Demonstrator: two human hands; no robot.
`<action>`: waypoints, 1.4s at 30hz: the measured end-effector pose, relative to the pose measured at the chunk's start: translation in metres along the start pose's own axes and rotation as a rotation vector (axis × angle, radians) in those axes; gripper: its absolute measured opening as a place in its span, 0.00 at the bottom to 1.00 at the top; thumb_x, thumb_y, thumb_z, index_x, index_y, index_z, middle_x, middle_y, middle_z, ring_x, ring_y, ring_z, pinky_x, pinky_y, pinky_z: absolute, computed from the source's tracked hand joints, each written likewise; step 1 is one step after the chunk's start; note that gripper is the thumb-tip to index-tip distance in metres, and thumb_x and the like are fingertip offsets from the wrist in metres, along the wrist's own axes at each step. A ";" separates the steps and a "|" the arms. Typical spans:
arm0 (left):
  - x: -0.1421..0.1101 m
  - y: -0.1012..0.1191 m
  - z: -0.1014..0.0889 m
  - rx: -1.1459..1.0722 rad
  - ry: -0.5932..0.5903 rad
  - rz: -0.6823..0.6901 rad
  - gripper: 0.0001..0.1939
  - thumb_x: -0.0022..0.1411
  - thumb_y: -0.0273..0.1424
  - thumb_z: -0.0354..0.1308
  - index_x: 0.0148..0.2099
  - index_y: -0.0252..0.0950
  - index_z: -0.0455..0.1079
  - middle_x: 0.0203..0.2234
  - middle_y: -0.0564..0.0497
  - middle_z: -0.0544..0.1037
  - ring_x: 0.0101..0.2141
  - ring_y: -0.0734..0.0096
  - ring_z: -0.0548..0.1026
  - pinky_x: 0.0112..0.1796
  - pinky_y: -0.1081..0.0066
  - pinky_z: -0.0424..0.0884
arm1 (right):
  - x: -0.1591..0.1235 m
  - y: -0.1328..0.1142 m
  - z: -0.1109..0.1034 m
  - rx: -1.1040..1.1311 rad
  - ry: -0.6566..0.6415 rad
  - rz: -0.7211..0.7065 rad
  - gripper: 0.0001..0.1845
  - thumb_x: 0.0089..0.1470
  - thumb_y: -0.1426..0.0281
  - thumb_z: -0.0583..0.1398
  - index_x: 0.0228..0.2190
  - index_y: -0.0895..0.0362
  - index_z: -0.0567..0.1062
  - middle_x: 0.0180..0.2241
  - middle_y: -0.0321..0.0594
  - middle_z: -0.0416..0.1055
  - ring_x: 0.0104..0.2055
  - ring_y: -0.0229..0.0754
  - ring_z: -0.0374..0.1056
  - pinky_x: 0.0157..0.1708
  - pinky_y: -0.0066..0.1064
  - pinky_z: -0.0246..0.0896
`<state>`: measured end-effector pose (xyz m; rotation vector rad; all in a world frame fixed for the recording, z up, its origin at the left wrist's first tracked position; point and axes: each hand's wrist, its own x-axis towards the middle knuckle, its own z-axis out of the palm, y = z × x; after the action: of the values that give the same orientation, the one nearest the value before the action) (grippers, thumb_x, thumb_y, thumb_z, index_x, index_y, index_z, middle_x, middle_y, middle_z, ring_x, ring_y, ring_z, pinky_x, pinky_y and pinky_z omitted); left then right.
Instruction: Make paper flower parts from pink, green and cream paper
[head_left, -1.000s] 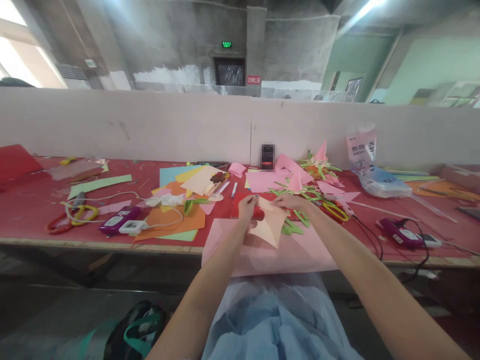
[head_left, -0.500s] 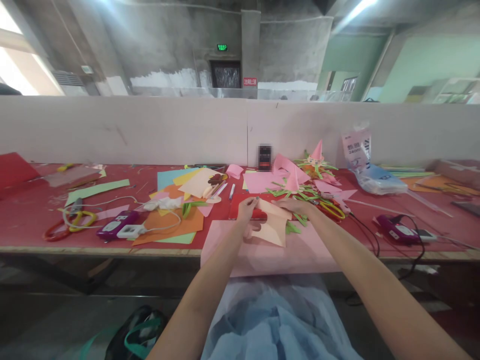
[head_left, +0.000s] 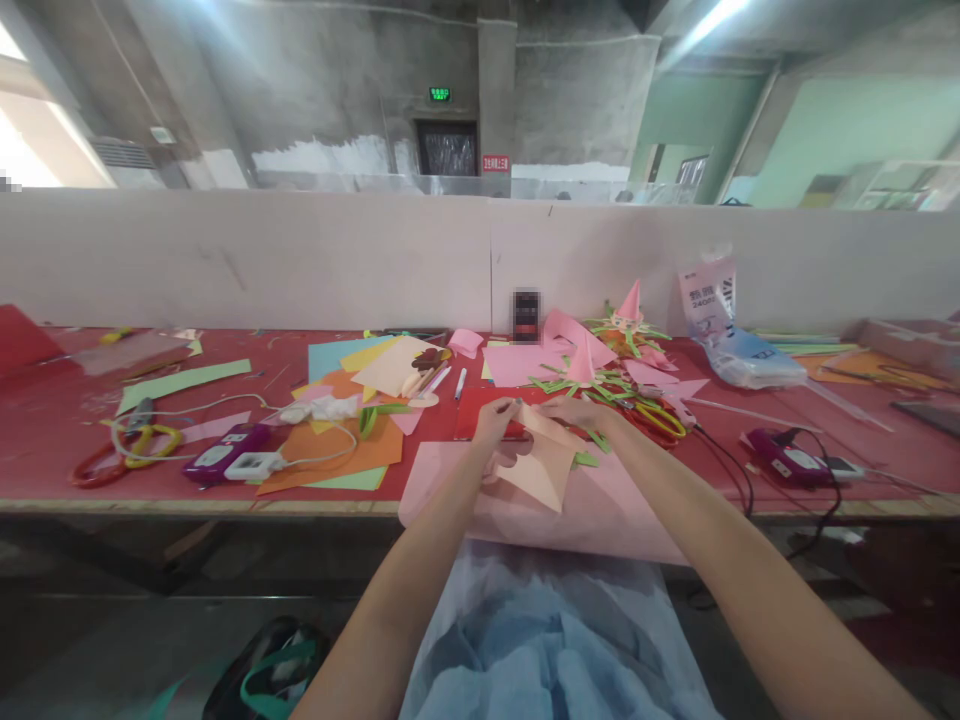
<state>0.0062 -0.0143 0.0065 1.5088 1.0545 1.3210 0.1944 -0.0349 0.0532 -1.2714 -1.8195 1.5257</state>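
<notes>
A cream sheet of paper (head_left: 544, 468) with a cut-out notch in its left side is held above the pink sheet (head_left: 442, 480) at the table's front edge. My left hand (head_left: 498, 420) pinches its upper left corner. The fingers of my right hand (head_left: 574, 411) are closed on the upper edge, partly hidden by the hand itself. The paper tilts downward toward me. Behind the hands lies a red sheet or folder (head_left: 480, 402). Green paper scraps (head_left: 586, 459) show beside the cream paper, under my right wrist.
Red-and-yellow scissors (head_left: 154, 445) and a purple power strip (head_left: 227, 453) lie left. Orange paper (head_left: 375, 447) and a pen (head_left: 460, 384) are nearer. Behind stand pink paper cones (head_left: 581, 362) with green strips. Yellow-handled scissors (head_left: 660, 423), another purple power strip (head_left: 787, 460) and a plastic package (head_left: 757, 365) are at right.
The cream paper has turned slightly between my hands, and its lower corner has swung about. Both hands keep their grip in nearly the same place. The view has shifted a little.
</notes>
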 end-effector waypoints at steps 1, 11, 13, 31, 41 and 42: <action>0.000 -0.001 0.000 -0.006 -0.027 0.009 0.19 0.49 0.46 0.57 0.21 0.34 0.65 0.16 0.55 0.65 0.22 0.76 0.64 0.27 0.74 0.63 | 0.000 -0.001 0.001 -0.005 -0.016 -0.013 0.24 0.42 0.50 0.62 0.29 0.60 0.75 0.29 0.38 0.72 0.30 0.37 0.65 0.32 0.29 0.60; 0.000 -0.004 -0.001 0.075 -0.023 0.038 0.19 0.50 0.47 0.56 0.21 0.35 0.66 0.16 0.55 0.65 0.22 0.75 0.62 0.26 0.74 0.60 | 0.009 -0.005 0.000 -0.380 0.109 -0.182 0.27 0.43 0.46 0.58 0.17 0.58 0.68 0.16 0.30 0.56 0.20 0.31 0.49 0.21 0.25 0.46; -0.001 -0.003 -0.001 0.116 0.013 0.054 0.19 0.51 0.45 0.54 0.21 0.35 0.65 0.16 0.55 0.65 0.22 0.75 0.62 0.26 0.74 0.58 | 0.012 -0.003 0.002 -0.432 0.145 -0.205 0.25 0.45 0.48 0.57 0.18 0.58 0.68 0.17 0.31 0.57 0.21 0.32 0.50 0.22 0.26 0.48; -0.004 -0.002 -0.004 0.100 0.074 0.019 0.16 0.53 0.40 0.53 0.21 0.36 0.65 0.16 0.56 0.66 0.22 0.75 0.62 0.26 0.73 0.58 | 0.015 0.001 0.007 -0.328 0.159 -0.209 0.22 0.46 0.51 0.58 0.24 0.59 0.72 0.24 0.36 0.66 0.24 0.34 0.57 0.25 0.27 0.51; -0.007 0.006 0.000 0.217 0.012 0.146 0.13 0.51 0.39 0.55 0.22 0.36 0.65 0.20 0.53 0.69 0.25 0.73 0.65 0.30 0.73 0.60 | 0.013 -0.007 0.016 -0.406 0.243 -0.245 0.19 0.49 0.54 0.55 0.20 0.57 0.66 0.19 0.31 0.57 0.21 0.32 0.50 0.23 0.26 0.47; -0.008 0.006 0.000 0.214 0.014 0.144 0.12 0.51 0.39 0.55 0.22 0.36 0.65 0.20 0.53 0.70 0.25 0.72 0.65 0.30 0.73 0.60 | 0.013 -0.008 0.017 -0.411 0.263 -0.253 0.19 0.49 0.54 0.55 0.20 0.58 0.66 0.20 0.32 0.58 0.22 0.32 0.51 0.24 0.26 0.47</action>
<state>0.0059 -0.0232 0.0099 1.7643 1.1430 1.3517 0.1719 -0.0328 0.0530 -1.2830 -2.0825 0.8344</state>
